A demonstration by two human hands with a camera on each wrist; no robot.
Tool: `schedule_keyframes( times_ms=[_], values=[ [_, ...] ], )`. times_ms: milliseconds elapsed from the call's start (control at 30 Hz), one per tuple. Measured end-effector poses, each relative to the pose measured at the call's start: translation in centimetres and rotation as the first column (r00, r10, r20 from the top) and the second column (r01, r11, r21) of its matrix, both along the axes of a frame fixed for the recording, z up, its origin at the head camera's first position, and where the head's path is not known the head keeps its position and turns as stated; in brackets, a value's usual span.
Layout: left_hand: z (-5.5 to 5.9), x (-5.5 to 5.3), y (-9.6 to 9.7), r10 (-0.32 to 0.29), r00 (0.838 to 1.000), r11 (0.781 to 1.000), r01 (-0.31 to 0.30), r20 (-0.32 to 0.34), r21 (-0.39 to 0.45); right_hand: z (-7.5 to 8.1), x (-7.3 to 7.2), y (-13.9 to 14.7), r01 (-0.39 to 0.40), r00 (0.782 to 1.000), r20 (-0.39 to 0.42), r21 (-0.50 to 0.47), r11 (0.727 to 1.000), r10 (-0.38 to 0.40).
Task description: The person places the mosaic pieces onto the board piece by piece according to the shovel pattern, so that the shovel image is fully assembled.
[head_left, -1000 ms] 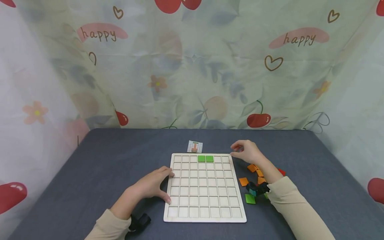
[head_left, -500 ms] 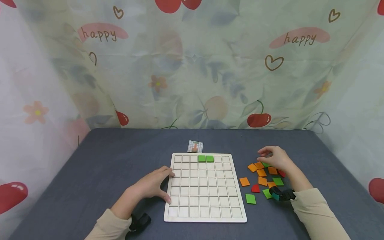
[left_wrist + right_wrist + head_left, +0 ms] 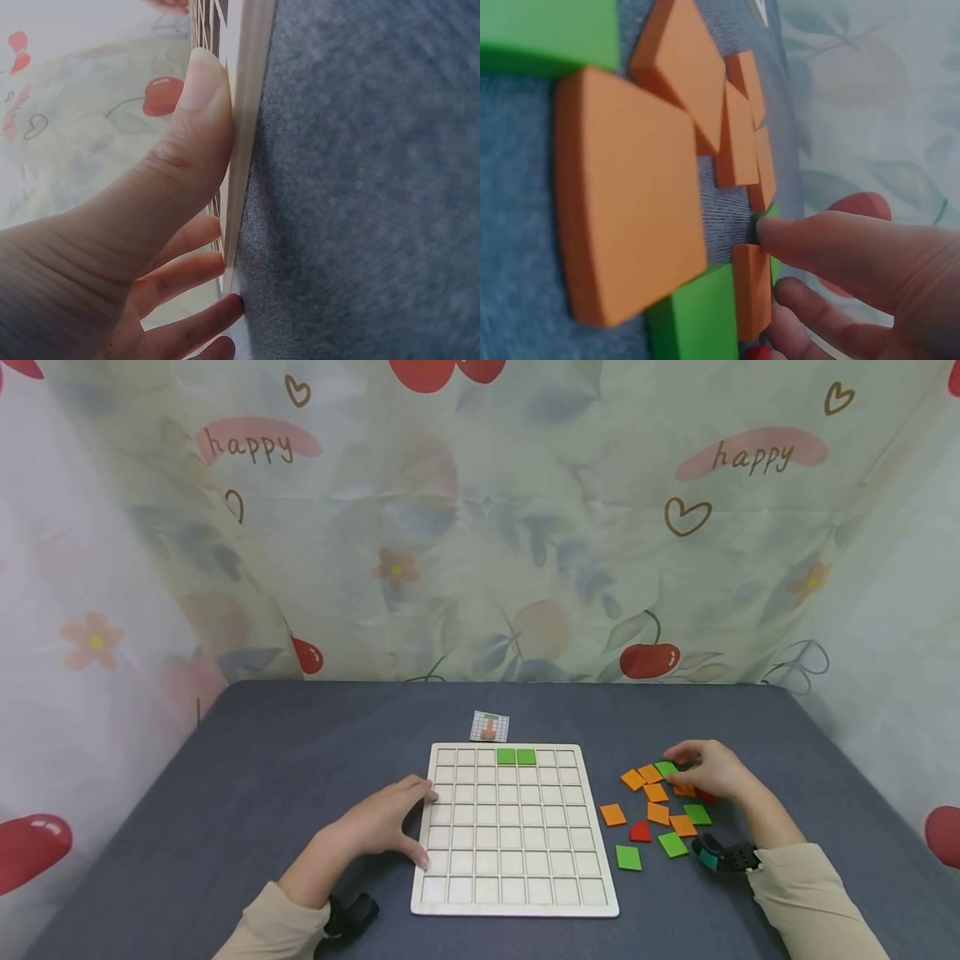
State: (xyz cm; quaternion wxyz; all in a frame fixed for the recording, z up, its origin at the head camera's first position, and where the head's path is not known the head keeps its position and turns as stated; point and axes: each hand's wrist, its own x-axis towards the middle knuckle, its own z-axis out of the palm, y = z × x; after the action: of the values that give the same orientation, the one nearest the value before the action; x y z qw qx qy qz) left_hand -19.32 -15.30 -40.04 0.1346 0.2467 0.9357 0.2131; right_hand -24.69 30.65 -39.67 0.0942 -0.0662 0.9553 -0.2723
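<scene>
A white gridded board (image 3: 517, 910) lies on the table, with two green tiles (image 3: 516, 757) side by side in its top row. My left hand (image 3: 378, 822) rests against the board's left side; in the left wrist view the thumb (image 3: 199, 97) touches the board's edge (image 3: 244, 97) and the other fingers reach along it. At the far end of the loose pile, my right hand (image 3: 712, 768) pinches a green square tile (image 3: 663, 768) between thumb and index finger. In the right wrist view the thumb tip (image 3: 772, 229) meets that tile's side, and much of the tile is hidden.
Several orange tiles (image 3: 658, 813), more green tiles (image 3: 628, 858) and a red tile (image 3: 640, 832) lie loose right of the board. Another red piece is partly covered by the right hand. Behind the board lies a small picture card (image 3: 490, 727). A patterned curtain (image 3: 480, 568) hangs behind the table.
My right hand has moved from the board's top right corner rightward and down to the pile, where it now touches a green tile. The left hand has stayed in place.
</scene>
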Motion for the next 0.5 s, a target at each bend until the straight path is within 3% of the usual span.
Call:
schedule_keyframes(
  times_ms=[500],
  values=[
    [-0.01, 0.02, 0.04, -0.001, 1.000, 1.000, 0.001, -0.007, -0.003, 0.14, 0.01, -0.65, -0.022, 0.999, -0.029, 0.084, 0.996, 0.025]
  ],
)
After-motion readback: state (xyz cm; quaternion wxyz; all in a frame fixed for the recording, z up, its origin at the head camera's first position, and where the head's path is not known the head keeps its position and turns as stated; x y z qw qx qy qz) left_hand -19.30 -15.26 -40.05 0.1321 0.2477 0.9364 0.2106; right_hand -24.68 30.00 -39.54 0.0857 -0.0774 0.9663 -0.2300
